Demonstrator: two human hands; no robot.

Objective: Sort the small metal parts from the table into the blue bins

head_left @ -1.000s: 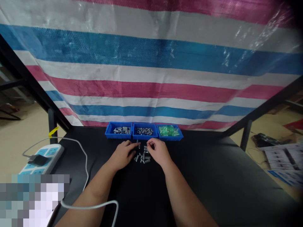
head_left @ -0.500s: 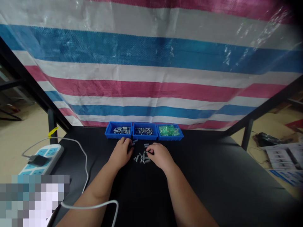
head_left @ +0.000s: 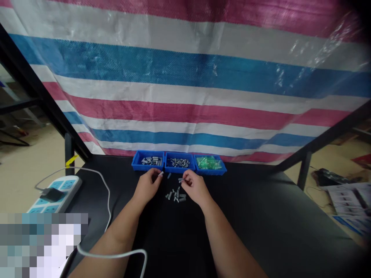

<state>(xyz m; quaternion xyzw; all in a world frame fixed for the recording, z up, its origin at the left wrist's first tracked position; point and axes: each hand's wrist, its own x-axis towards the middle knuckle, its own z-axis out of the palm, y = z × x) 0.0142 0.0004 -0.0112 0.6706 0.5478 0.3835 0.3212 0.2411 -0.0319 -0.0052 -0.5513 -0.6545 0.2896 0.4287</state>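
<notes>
- Clearly, the left hand (head_left: pixel 147 187) pinches a small metal tube (head_left: pixel 161 173) between thumb and fingers.
- Between the hands, a loose tube (head_left: pixel 169 175) lies beyond a pile of metal parts (head_left: pixel 177 195).
- The right hand (head_left: pixel 197 188) has another tube (head_left: pixel 180 180) at its fingertips; whether gripped, I cannot tell.

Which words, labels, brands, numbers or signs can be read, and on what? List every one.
No readable text anywhere.
White items, far right: dark marks, too blurred to read.
Power strip: no lettering discernible.
Blue trays: none visible.
Metal parts: too small to tell.
Pixelated patch, lower left: unreadable.
</notes>
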